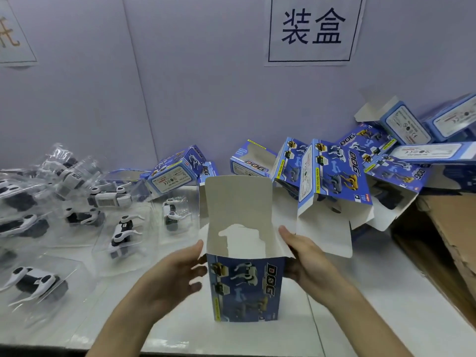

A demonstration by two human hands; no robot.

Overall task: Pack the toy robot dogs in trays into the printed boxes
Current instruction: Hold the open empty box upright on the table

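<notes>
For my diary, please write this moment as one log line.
left hand, right hand: hold printed box | lid open | toy robot dogs: in trays

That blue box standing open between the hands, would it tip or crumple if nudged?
Probably light: the open box looks empty, just thin card. Standing tall on a small base, it would likely tip if nudged sideways. With flaps up and a window cut out, its walls may flex where the left hand and right hand hold its sides.
</notes>
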